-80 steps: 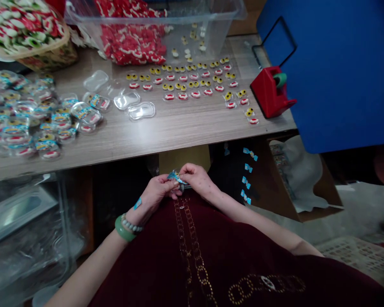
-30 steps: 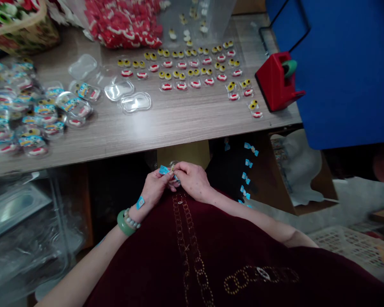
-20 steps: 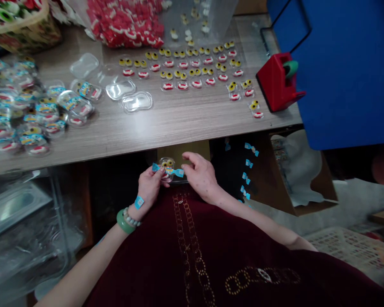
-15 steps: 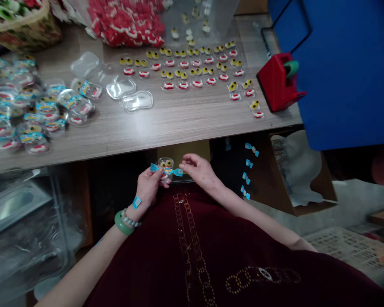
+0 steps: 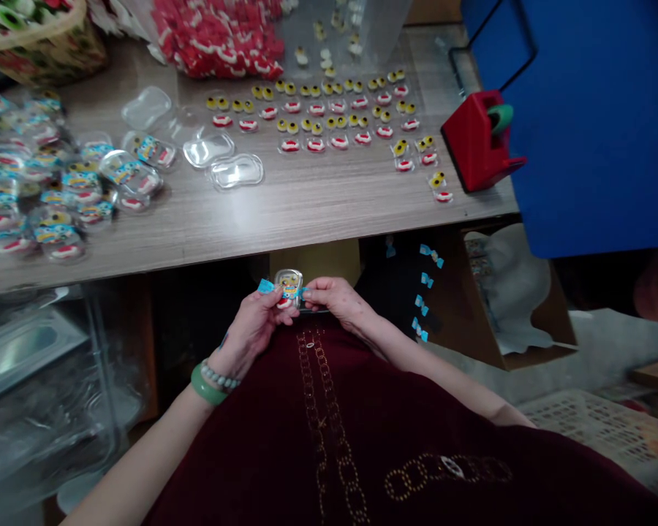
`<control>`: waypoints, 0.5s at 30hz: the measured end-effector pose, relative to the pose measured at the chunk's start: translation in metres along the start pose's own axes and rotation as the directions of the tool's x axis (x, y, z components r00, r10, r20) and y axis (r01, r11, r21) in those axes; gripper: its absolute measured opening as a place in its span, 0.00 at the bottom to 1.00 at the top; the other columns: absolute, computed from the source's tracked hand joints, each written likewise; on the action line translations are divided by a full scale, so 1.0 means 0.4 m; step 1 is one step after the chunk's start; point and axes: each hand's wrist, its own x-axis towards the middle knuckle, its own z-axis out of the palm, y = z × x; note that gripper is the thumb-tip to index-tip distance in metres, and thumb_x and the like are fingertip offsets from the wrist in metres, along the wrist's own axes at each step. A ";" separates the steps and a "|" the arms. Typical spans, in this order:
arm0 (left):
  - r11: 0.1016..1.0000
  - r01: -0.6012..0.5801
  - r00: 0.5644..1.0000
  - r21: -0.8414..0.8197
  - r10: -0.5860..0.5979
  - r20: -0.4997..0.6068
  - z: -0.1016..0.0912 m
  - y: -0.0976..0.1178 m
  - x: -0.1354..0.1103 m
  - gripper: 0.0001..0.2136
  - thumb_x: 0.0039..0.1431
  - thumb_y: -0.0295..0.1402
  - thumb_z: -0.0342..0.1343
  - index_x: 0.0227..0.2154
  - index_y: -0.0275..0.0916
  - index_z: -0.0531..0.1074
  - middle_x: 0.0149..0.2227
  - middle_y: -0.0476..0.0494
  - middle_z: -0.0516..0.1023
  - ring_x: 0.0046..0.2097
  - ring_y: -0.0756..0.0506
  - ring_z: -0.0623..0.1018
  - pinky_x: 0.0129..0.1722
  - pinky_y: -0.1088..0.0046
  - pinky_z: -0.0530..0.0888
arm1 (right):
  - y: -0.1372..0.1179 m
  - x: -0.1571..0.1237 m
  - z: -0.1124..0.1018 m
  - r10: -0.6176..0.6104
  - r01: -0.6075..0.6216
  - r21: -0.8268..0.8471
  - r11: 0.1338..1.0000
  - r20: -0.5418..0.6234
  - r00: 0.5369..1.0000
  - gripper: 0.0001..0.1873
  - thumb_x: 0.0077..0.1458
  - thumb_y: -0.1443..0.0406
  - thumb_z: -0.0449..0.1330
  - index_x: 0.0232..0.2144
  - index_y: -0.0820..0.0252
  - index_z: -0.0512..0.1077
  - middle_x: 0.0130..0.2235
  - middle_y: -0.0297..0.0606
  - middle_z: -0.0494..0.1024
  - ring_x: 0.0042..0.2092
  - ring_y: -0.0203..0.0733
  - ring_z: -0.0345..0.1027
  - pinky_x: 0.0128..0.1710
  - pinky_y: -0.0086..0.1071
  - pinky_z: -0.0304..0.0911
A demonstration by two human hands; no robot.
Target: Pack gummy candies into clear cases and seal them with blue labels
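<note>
Below the table's front edge, over my lap, my left hand (image 5: 255,323) and my right hand (image 5: 334,298) both pinch one small clear plastic case (image 5: 288,286). Yellow eye sweets and a red mouth sweet show inside it. A blue sticker strip (image 5: 267,286) lies across the case, with one end sticking out to the left. The right fingers press on the strip's right end. A green bangle and a bead bracelet sit on my left wrist.
The wooden table (image 5: 307,201) carries rows of eye and mouth sweets (image 5: 329,120), two open clear cases (image 5: 235,169), a heap of sealed cases (image 5: 44,190) at left and a red tape dispenser (image 5: 479,142) at right. Blue stickers (image 5: 425,292) hang below the edge. A blue panel (image 5: 597,117) stands right.
Earlier both hands worked close together on the sticker. The right hand then drew away for a moment, the case showed in the left hand, and now the right fingers are back on its right end.
</note>
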 end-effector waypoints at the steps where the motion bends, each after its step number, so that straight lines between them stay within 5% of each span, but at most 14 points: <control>1: 0.999 0.041 0.999 -0.013 -0.041 0.028 0.002 0.003 -0.001 0.10 0.53 0.35 0.66 0.27 0.32 0.75 0.24 0.40 0.78 0.23 0.49 0.77 0.20 0.78 0.74 | 0.000 0.000 -0.002 0.007 -0.007 0.025 1.000 0.024 1.000 0.04 0.47 0.65 0.65 0.26 0.61 0.76 0.24 0.31 0.75 0.28 0.31 0.66 0.34 0.28 0.61; 7: 0.995 0.104 0.988 -0.007 -0.102 0.115 0.019 0.015 -0.011 0.11 0.51 0.34 0.68 0.26 0.33 0.75 0.21 0.43 0.77 0.22 0.49 0.76 0.19 0.79 0.73 | 0.002 -0.005 -0.011 -0.018 0.004 0.109 0.994 0.130 0.991 0.08 0.43 0.64 0.67 0.28 0.62 0.76 0.25 0.31 0.76 0.29 0.32 0.68 0.33 0.28 0.63; 12: 0.998 0.009 0.994 0.063 -0.016 0.112 0.027 0.010 -0.018 0.13 0.48 0.36 0.70 0.28 0.31 0.74 0.21 0.43 0.76 0.21 0.48 0.76 0.17 0.77 0.72 | 0.013 -0.009 -0.009 -0.033 0.022 0.134 0.991 0.082 0.996 0.21 0.41 0.64 0.69 0.41 0.57 0.73 0.30 0.30 0.78 0.31 0.35 0.71 0.32 0.29 0.64; 15: 0.995 -0.025 0.993 0.094 0.015 0.115 0.031 0.007 -0.021 0.14 0.49 0.38 0.69 0.28 0.32 0.73 0.21 0.45 0.75 0.21 0.49 0.76 0.17 0.78 0.72 | 0.013 -0.015 0.000 -0.057 0.056 0.105 0.993 0.009 0.998 0.18 0.39 0.65 0.70 0.35 0.57 0.72 0.32 0.30 0.78 0.33 0.35 0.71 0.35 0.30 0.64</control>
